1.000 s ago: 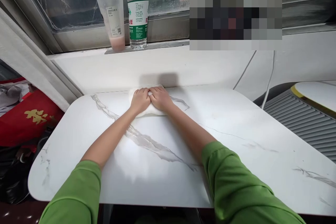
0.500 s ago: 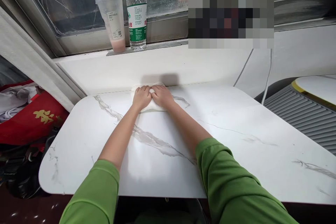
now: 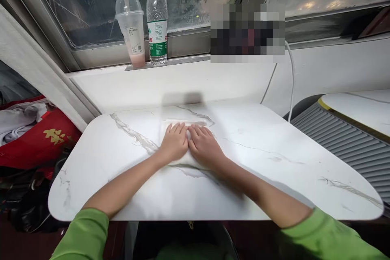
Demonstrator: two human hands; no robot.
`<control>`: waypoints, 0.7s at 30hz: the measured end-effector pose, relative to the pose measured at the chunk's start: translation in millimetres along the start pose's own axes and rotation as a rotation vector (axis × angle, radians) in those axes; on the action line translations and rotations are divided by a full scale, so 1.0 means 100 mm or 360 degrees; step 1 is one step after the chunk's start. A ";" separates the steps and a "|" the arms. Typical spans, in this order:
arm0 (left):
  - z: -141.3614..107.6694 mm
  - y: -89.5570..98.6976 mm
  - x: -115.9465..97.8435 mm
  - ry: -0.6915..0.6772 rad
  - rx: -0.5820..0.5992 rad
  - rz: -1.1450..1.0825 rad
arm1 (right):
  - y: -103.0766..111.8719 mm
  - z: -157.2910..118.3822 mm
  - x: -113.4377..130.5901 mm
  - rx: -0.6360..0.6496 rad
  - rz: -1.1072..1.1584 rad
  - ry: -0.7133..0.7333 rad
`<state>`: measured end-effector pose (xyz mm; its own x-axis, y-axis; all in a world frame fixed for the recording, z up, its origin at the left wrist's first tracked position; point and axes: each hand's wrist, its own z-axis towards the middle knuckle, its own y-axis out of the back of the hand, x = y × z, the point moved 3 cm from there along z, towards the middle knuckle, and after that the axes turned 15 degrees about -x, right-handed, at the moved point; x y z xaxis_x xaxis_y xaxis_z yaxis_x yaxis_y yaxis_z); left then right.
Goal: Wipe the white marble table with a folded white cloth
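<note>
A folded white cloth (image 3: 187, 158) lies on the white marbled table (image 3: 122, 187), a little back from its middle. My left hand (image 3: 174, 142) rests flat on the left half of the cloth, fingers stretched forward. Beside it, my right hand (image 3: 204, 144) presses flat on the right half, with its fingers also extended. The thumbs nearly meet at the centre. Much of the cloth is hidden under both palms, and its back edge shows beyond the fingertips.
On the window ledge stand a lidded plastic cup (image 3: 132, 32) with a straw and a clear bottle (image 3: 157, 28). A white cable (image 3: 292, 81) hangs at the right, near a grey ribbed surface (image 3: 344, 142). A red bag (image 3: 48, 138) is at the left.
Both hands have slid the cloth from the table's back edge toward me and slightly right. My elbows have spread outward, and the fingers lie straighter.
</note>
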<state>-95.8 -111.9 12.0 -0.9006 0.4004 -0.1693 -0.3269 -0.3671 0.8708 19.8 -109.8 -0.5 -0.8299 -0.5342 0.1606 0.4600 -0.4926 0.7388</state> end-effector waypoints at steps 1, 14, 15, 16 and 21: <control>-0.06 0.01 -0.09 0.0001 0.0014 -0.0002 | 0.07 -0.08 0.00 0.0005 -0.0002 0.0015; -0.61 0.17 -0.90 -0.0293 0.0140 -0.0170 | 0.72 -0.98 -0.05 -0.0176 0.0028 0.0026; -0.60 0.17 -0.91 -0.0292 0.0159 -0.0172 | 0.73 -0.99 -0.06 -0.0164 0.0027 0.0023; -0.60 0.18 -0.91 -0.0288 0.0178 -0.0169 | 0.72 -0.99 -0.07 -0.0149 0.0029 0.0024; -0.49 0.17 -0.88 -0.0267 0.0225 -0.0120 | 0.67 -0.87 -0.13 -0.0122 0.0050 0.0031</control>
<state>-36.5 -195.0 19.2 -0.8109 0.5606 -0.1675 -0.3374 -0.2142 0.9167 88.7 -195.9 -9.5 -0.8088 -0.5631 0.1696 0.5092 -0.5263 0.6810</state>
